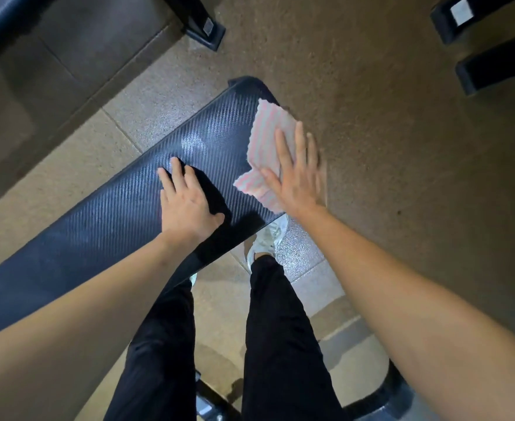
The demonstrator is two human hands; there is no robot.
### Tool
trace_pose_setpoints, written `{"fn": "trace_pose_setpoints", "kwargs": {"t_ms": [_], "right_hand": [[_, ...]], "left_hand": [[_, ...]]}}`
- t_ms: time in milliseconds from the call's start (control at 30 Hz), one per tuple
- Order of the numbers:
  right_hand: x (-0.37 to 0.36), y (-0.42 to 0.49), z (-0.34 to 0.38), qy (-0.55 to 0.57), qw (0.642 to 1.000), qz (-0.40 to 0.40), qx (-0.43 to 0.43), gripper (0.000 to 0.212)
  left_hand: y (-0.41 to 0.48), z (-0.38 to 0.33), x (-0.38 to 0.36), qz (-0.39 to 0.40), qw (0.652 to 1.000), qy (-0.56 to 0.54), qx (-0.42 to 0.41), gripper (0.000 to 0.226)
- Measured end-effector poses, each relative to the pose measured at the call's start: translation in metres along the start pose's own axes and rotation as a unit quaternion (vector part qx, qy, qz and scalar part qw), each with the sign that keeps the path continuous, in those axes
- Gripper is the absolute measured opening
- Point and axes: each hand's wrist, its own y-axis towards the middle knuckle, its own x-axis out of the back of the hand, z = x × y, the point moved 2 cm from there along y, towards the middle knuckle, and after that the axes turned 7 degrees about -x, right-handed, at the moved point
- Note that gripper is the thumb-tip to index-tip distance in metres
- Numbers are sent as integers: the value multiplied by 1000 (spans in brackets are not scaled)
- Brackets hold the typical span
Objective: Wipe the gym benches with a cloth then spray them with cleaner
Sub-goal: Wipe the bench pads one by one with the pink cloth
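Observation:
A black gym bench pad [122, 208] with a woven texture runs diagonally from the lower left to the upper middle. My right hand [295, 174] lies flat, fingers spread, pressing a pink-and-white striped cloth [265, 141] onto the pad's right edge near its far end. My left hand [186, 205] rests palm-down on the pad, a little nearer to me, holding nothing. No spray bottle is in view.
Another black padded bench [7, 28] and its frame foot [204, 28] stand at the upper left. Black equipment feet [493, 68] sit at the upper right. My legs in black trousers and white shoes [268, 238] stand beside the bench on a brown floor.

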Motion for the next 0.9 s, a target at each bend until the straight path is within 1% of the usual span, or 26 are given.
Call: {"fn": "trace_pose_setpoints", "kwargs": {"t_ms": [100,200,300,367,433,500,533,600,667,700,733,767,800,833,900], "right_hand": [[-16,-30,-20,38,999,10,-6,80],[-18,-41,-28,141,990,26,-9,75],[-8,-42,-40,288,955,38,-63,65],[-2,-42,-53,350,926,60,-129,61],[1,-38,-68,395,895,89,-184,49],[2,-31,-87,421,876,104,-211,21],[4,-25,-97,425,870,112,-223,14],[13,-13,-117,431,856,115,-261,17],[30,-2,-132,429,849,86,-297,25],[38,3,-137,424,848,64,-311,26],[45,6,-138,434,839,54,-323,21],[49,7,-136,464,820,65,-329,17],[51,6,-129,501,793,109,-328,22],[50,3,-119,534,761,180,-322,32],[48,-8,-100,563,694,337,-297,48]], "left_hand": [[1,-12,4,-5,1000,-8,21,123],[-3,-30,18,-14,1000,-19,10,113],[-7,-47,28,-10,999,-44,5,108],[-10,-54,31,6,998,-56,11,109],[-12,-56,30,21,998,-53,17,112],[-12,-57,30,25,999,-43,17,113],[-12,-58,30,26,999,-35,15,113],[-12,-61,30,29,999,-9,13,112],[-11,-62,28,22,1000,-5,17,113],[-10,-62,26,18,1000,-13,21,115],[-8,-61,23,15,999,-20,24,116],[-8,-60,20,13,999,-23,27,118],[-6,-58,17,10,999,-24,31,119],[-6,-57,15,8,999,-25,35,121],[-5,-56,12,2,999,-31,40,121]]}}
